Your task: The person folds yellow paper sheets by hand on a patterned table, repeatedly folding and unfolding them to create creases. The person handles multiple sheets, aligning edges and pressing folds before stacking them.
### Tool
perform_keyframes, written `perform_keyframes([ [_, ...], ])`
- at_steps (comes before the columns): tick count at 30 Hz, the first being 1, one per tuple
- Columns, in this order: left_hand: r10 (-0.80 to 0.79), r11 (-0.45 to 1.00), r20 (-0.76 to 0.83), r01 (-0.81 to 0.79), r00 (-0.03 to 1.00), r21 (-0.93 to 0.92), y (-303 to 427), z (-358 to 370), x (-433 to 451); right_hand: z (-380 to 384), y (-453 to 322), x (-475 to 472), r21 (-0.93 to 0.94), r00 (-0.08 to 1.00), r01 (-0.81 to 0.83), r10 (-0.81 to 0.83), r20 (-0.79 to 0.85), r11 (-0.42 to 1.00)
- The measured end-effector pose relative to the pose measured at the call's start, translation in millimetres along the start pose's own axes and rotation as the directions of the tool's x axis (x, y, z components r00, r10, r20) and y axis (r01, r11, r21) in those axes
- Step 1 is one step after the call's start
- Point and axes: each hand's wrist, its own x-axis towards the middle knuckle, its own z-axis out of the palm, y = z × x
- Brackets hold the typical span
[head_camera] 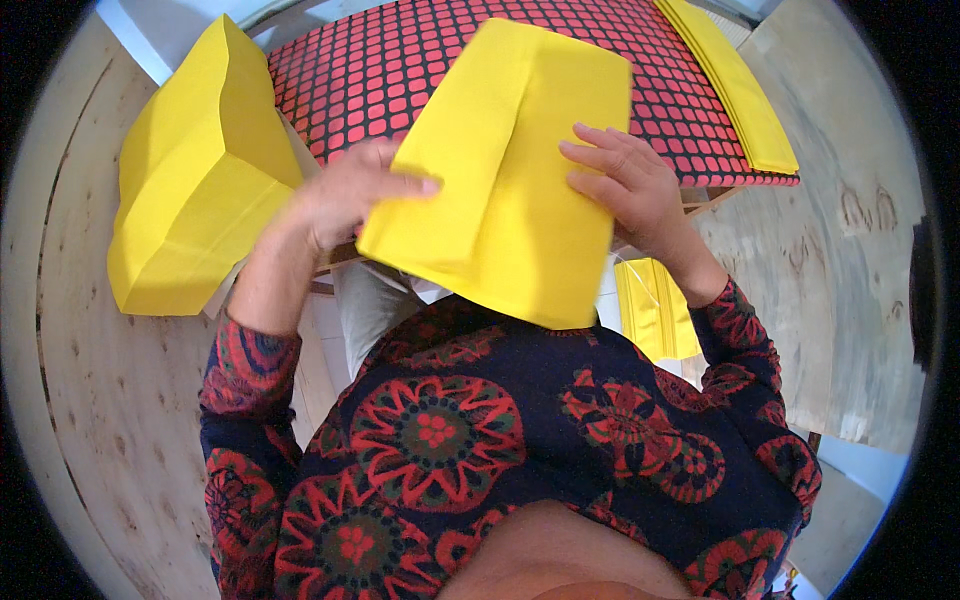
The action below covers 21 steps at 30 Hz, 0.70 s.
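A flat yellow fabric piece [517, 172] with a lengthwise fold or seam is held up before my chest, over a surface covered in red-and-black patterned cloth. My left hand [356, 187] grips its left side, thumb on the front face, the other fingers partly hidden behind it. My right hand [626, 176] rests against its right edge with fingertips on the front face; its thumb is hidden. To the left stands an opened-out, box-shaped yellow fabric piece [202, 187], close to my left forearm.
Folded yellow pieces [731, 86] lie along the right end of the patterned surface [345, 82]. More yellow material [652, 307] is lower down, beside my right forearm. Wooden boards [82, 300] flank me on the left and on the right [817, 247].
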Motion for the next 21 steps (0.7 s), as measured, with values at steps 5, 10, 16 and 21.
perform_keyframes([
  [5, 0.234, 0.66, 0.012, -0.168, 0.972, 0.732, 43.5, -53.5, 71.7, 22.7, -32.8, 27.1, -0.021, 0.998, -0.047, 0.046, -0.037, 0.999],
  [10, 0.405, 0.113, -0.029, -0.019, 0.914, 0.993, 57.7, -58.7, 100.8, 52.1, -56.2, 64.5, 0.046, 0.986, -0.115, 0.12, -0.119, 0.992],
  [16, 0.514, 0.413, 0.072, -0.32, 0.855, 0.853, 38.7, 0.7, -1.7, 55.2, -56.0, 77.7, 0.085, 0.981, -0.172, 0.179, -0.073, 0.981],
  [21, 0.61, -0.019, 0.136, -0.157, 0.781, 0.987, 3.9, 32.6, -26.4, 55.9, -58.7, 83.9, 0.125, 0.978, -0.185, 0.196, -0.076, 0.975],
])
